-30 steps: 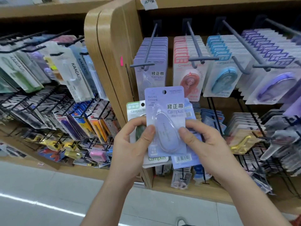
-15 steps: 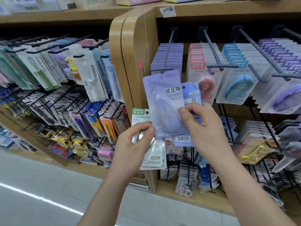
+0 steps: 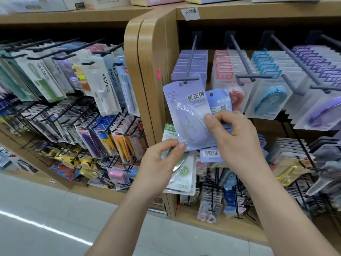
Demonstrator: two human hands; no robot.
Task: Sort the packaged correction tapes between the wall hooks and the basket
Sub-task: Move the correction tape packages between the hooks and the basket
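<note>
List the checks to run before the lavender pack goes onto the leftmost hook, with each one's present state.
1. Grip: right hand pinches the lavender correction tape pack: ok.
2. Match: the pack's colour suits the lavender row on the leftmost hook: ok.
3. Alignment: hang hole lined up with the hook's tip: cannot tell.
4. Clutter: a blue pack sits behind it in the same hand: not ok.
5. Spare: left hand holds the green-labelled Campus pack: ok.
</note>
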